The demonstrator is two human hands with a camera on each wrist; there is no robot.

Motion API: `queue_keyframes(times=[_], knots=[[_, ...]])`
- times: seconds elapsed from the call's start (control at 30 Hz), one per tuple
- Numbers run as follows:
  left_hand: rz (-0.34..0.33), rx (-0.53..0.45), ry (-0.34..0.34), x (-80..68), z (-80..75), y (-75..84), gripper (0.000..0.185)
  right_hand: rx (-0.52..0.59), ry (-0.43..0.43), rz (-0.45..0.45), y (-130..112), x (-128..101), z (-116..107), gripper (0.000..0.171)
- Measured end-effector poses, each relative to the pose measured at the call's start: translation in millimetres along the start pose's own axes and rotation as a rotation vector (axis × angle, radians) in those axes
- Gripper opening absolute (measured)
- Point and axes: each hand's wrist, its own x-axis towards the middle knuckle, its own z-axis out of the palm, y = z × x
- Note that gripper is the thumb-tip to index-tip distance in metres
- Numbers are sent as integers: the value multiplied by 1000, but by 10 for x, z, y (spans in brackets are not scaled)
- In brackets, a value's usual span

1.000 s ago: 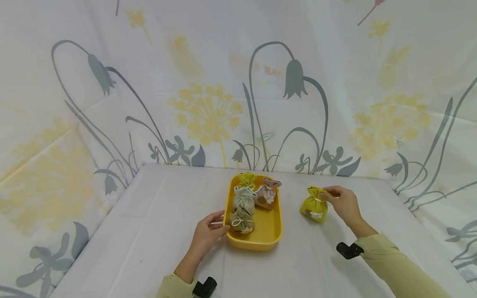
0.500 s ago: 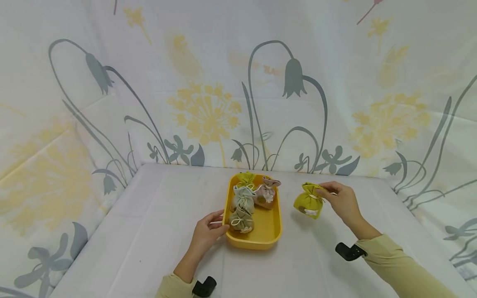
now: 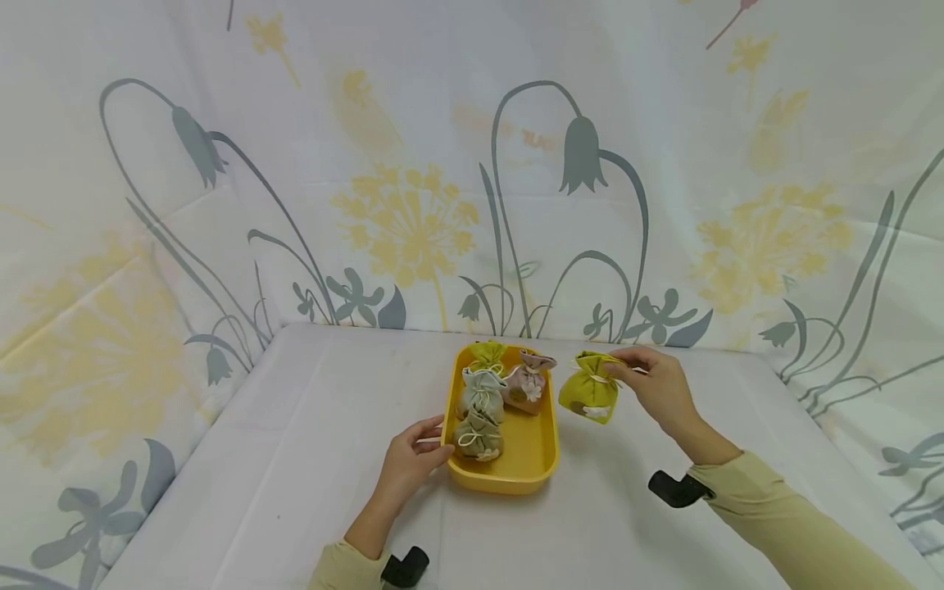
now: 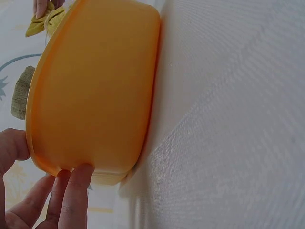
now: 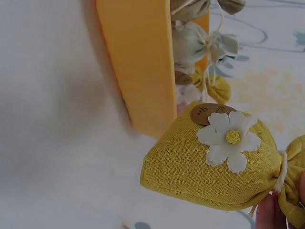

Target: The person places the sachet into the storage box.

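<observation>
The person's right hand (image 3: 658,388) pinches a small yellow-green cloth pouch (image 3: 587,388) by its gathered neck, just above the pale cord that ties it shut, and holds it clear of the table, just right of the yellow tray (image 3: 542,459) and level with its far half. The pouch hangs from that pinch with its body tilted down and to the left, which suggests to me that it is light and loosely filled. In the right wrist view its linen-like fabric (image 5: 205,167) looks soft and slightly slumped, so I judge it will give under the fingers rather than slip. A white fabric flower (image 5: 228,140) and a small round tag (image 5: 206,113) sit on its face; those look delicate, so the tied neck seems the sensible place to take hold, not the front.

The left hand (image 3: 408,460) rests against the tray's near left wall, its thumb on the rim and its straight fingers (image 4: 71,193) against the outside. Inside the tray four more pouches crowd the far end: a beige one (image 3: 478,437), a grey-green one (image 3: 483,393), a pinkish one (image 3: 527,382) and a green one (image 3: 487,354) at the far rim.
</observation>
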Motion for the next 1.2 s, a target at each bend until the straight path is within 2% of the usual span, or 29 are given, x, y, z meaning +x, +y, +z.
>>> queue_keyframes(times=[0.5, 1.2], knots=[[-18, 17, 11, 19, 10, 0, 49, 69, -97, -74, -255, 92, 283, 17], [-21, 17, 13, 21, 16, -5, 49, 87, -201, -125, -269, 172, 667, 13]])
